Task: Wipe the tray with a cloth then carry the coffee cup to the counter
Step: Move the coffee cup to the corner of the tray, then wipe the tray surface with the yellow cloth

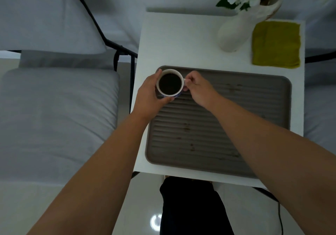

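Head view: the coffee cup sits at the far left corner of the stained tray on the white bench. Left hand wraps its side in a closed grip; right hand pinches the handle. A yellow cloth lies folded beyond the tray.

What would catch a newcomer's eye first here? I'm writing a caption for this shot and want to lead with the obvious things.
First, the full coffee cup at the tray's far left corner, held by both hands: the left hand wraps its side and the right hand pinches the handle. Next, the grey ribbed tray, speckled with brown stains, covering most of the white table. Then the folded yellow-green cloth at the far right, beside a white vase of flowers.
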